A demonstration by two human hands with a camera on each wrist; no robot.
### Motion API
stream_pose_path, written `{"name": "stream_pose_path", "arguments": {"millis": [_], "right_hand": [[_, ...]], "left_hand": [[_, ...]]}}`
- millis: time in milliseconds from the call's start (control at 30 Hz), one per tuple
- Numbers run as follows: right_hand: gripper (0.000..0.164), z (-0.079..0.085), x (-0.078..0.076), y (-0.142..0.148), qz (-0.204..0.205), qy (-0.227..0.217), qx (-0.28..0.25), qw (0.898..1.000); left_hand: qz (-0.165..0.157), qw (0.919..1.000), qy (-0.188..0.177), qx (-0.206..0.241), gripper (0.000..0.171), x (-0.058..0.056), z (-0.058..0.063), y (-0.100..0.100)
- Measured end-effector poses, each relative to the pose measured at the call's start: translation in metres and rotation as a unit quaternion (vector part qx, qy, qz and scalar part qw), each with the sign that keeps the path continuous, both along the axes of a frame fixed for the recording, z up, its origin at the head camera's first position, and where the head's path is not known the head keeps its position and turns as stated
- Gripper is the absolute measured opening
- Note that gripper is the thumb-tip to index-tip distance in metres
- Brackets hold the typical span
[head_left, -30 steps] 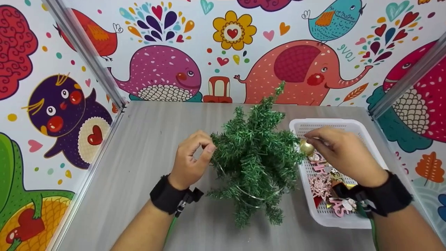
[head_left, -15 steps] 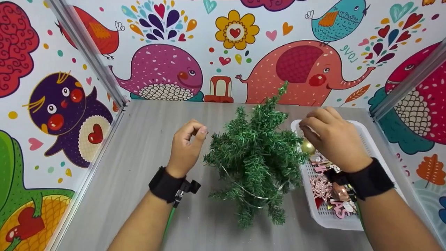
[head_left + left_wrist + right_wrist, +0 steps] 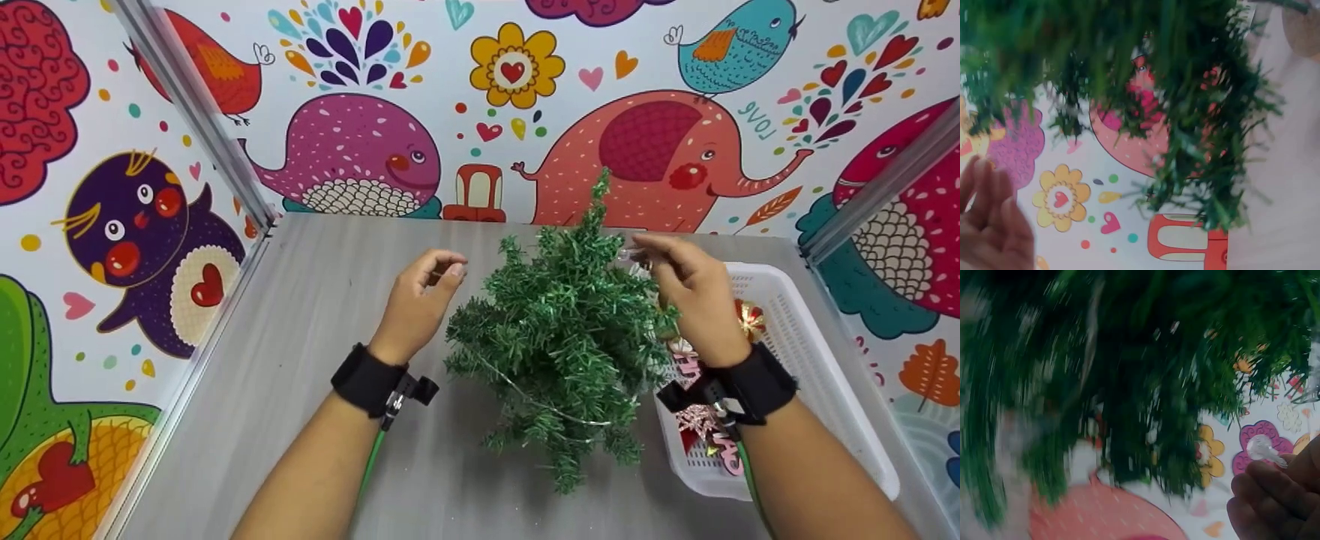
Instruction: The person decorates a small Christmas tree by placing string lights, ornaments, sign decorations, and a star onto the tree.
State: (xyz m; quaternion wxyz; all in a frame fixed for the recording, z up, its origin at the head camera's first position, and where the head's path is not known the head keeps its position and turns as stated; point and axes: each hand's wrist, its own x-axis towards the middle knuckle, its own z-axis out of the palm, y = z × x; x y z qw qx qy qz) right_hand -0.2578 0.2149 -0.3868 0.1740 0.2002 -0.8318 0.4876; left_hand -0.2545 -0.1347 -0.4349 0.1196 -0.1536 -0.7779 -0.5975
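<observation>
A small green tinsel Christmas tree (image 3: 562, 322) stands in the middle, with a thin silvery strand (image 3: 525, 394) looped round its lower branches. My right hand (image 3: 697, 300) is beside the upper right branches. It pinches a small clear, whitish piece with a short tail (image 3: 1261, 447) between thumb and fingers; its exact kind does not show. Left of the tree, my left hand (image 3: 420, 304) is held up with loosely bent fingers and nothing in them. In the left wrist view that hand (image 3: 996, 219) shows relaxed at the lower left, below the branches.
A white plastic basket (image 3: 847, 420) sits to the right, partly under my right arm. In it lie a red and gold bauble (image 3: 748, 321), a pink snowflake (image 3: 697, 420) and pink letter pieces (image 3: 729, 456). Cartoon-printed walls (image 3: 352, 150) enclose the grey table (image 3: 300, 300).
My right hand has moved left from over the basket to the tree's right side. My left hand drew back, then came slightly nearer again. The tree has shifted and turned a little.
</observation>
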Motion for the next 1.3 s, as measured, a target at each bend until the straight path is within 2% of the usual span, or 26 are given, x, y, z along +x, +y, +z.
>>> {"name": "stream_pose_path", "arguments": {"millis": [100, 200, 267, 400, 500, 567, 700, 800, 867, 933, 1000, 1100, 1200, 1233, 1267, 1300], "right_hand": [[0.031, 0.001, -0.004, -0.004, 0.017, -0.094, -0.099, 0.990], [0.024, 0.004, -0.011, -0.008, 0.019, -0.158, -0.146, 0.977], [0.024, 0.006, -0.016, -0.010, 0.028, -0.190, -0.152, 0.970], [0.040, 0.005, -0.028, -0.009, 0.061, -0.213, -0.103, 0.970], [0.043, 0.002, -0.035, -0.008, 0.079, -0.208, -0.057, 0.973], [0.042, 0.001, -0.040, -0.007, 0.087, -0.203, -0.048, 0.974], [0.031, 0.001, -0.046, -0.006, 0.123, -0.204, -0.030, 0.971], [0.025, 0.006, -0.048, -0.005, 0.168, -0.171, 0.056, 0.969], [0.020, 0.009, -0.050, -0.004, 0.187, -0.118, 0.128, 0.967], [0.019, 0.012, -0.052, -0.005, 0.187, -0.077, 0.185, 0.962], [0.013, 0.016, -0.053, -0.008, 0.172, -0.060, 0.224, 0.957], [0.014, 0.017, -0.054, -0.014, 0.132, -0.049, 0.247, 0.959], [0.017, 0.015, -0.056, -0.019, 0.105, -0.070, 0.196, 0.973], [0.018, 0.014, -0.058, -0.020, 0.105, -0.083, 0.157, 0.978], [0.020, 0.011, -0.059, -0.021, 0.108, -0.101, 0.115, 0.982], [0.022, 0.009, -0.061, -0.022, 0.113, -0.120, 0.073, 0.984]], "left_hand": [[-0.032, 0.9975, -0.056, -0.029, 0.034, -0.018, 0.004, -0.001], [-0.055, 0.9937, -0.090, -0.038, 0.034, -0.039, 0.008, -0.002], [-0.060, 0.9920, -0.104, -0.039, 0.031, -0.053, 0.012, -0.002], [-0.079, 0.9885, -0.122, -0.043, 0.028, -0.077, 0.016, 0.005], [-0.102, 0.9839, -0.125, -0.078, 0.029, -0.091, 0.016, 0.014], [-0.118, 0.9792, -0.125, -0.108, 0.030, -0.098, 0.015, 0.021], [-0.168, 0.9637, -0.137, -0.156, 0.034, -0.111, 0.015, 0.033], [-0.215, 0.9478, -0.141, -0.188, 0.039, -0.120, 0.019, 0.039], [-0.244, 0.9366, -0.138, -0.210, 0.041, -0.125, 0.023, 0.042], [-0.266, 0.9282, -0.140, -0.220, 0.041, -0.129, 0.026, 0.046], [-0.286, 0.9224, -0.147, -0.214, 0.041, -0.131, 0.027, 0.050], [-0.306, 0.9166, -0.163, -0.198, 0.048, -0.132, 0.027, 0.059], [-0.313, 0.9129, -0.181, -0.188, 0.052, -0.133, 0.023, 0.070], [-0.319, 0.9116, -0.183, -0.183, 0.047, -0.141, 0.013, 0.075], [-0.331, 0.9104, -0.178, -0.174, 0.043, -0.162, -0.014, 0.083], [-0.346, 0.9077, -0.169, -0.166, 0.041, -0.179, -0.035, 0.090]]}}
